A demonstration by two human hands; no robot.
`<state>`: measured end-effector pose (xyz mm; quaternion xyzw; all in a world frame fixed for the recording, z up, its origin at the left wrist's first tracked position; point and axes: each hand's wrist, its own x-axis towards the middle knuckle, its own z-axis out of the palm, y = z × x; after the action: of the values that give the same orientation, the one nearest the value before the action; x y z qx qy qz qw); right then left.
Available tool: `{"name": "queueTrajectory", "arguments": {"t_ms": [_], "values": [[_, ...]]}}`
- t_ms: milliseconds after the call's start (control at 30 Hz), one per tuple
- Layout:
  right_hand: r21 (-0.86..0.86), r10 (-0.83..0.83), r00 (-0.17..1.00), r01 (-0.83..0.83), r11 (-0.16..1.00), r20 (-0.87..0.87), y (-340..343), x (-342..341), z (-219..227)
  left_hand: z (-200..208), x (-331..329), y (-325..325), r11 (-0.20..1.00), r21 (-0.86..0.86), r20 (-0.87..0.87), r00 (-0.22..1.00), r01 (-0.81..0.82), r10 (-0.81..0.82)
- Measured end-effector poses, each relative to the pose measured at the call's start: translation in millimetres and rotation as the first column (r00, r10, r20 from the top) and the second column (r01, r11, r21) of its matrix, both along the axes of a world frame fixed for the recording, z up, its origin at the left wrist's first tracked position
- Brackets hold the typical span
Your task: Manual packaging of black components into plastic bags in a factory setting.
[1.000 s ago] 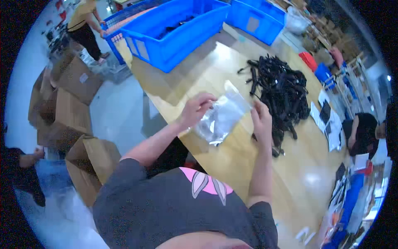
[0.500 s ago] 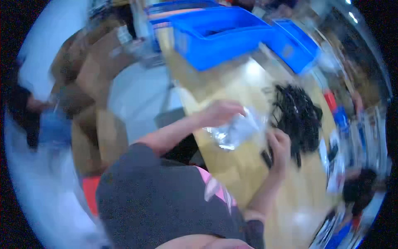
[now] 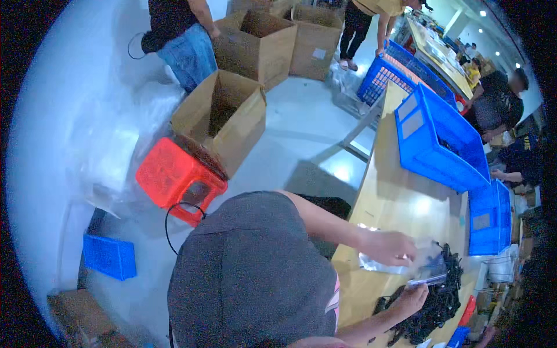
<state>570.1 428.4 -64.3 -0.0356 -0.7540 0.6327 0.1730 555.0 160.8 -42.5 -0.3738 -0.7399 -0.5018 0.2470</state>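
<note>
My left hand (image 3: 387, 248) is over the table with its fingers curled in a pinch at one side of a clear plastic bag (image 3: 432, 268). My right hand (image 3: 415, 298) grips the near edge of the same bag from below. The bag is partly see-through; I cannot tell whether anything is inside it. Beneath and beside the right hand is a tangled heap of black cable-like pieces (image 3: 445, 298). Shiny clear plastic (image 3: 377, 265) lies on the table under my left hand.
A blue crate (image 3: 409, 148) stands on the wooden table (image 3: 380, 200), a second blue bin (image 3: 489, 223) beside it. Left are a red stool (image 3: 165, 174), open cardboard boxes (image 3: 243, 136) and a small blue bin (image 3: 109, 256) on the floor. Several people stand around.
The view has swung left, showing more floor. The hands stay close together at the plastic bag, and my right hand now holds its near edge.
</note>
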Motion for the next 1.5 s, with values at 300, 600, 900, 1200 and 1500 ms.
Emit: {"name": "queueTrajectory", "arguments": {"t_ms": [300,600,900,1200,1500], "values": [[0.253,0.188,0.975,-0.154,0.955,-0.116,-67.3,25.5,15.0,5.6,15.1,17.7,0.965,0.186,0.508,0.822,0.187,-0.257],[0.38,0.291,0.955,-0.294,0.877,0.066,-83.3,30.5,5.7,-18.3,5.9,6.9,0.97,0.157,0.604,0.759,0.186,-0.243],[0.288,0.345,0.935,-0.354,0.89,0.085,-92.0,30.2,17.2,-29.6,-13.0,-2.0,0.914,0.168,0.38,0.831,0.37,-0.406],[0.367,0.041,0.999,-0.03,0.93,-0.022,-82.9,-4.2,-19.4,-38.9,-69.7,13.4,0.93,0.223,0.231,0.911,0.293,-0.342],[0.5,-0.184,0.95,0.291,0.816,-0.252,-86.6,-76.1,8.3,-41.9,-169.1,88.8,0.864,0.345,0.045,0.913,0.366,-0.405]]}}
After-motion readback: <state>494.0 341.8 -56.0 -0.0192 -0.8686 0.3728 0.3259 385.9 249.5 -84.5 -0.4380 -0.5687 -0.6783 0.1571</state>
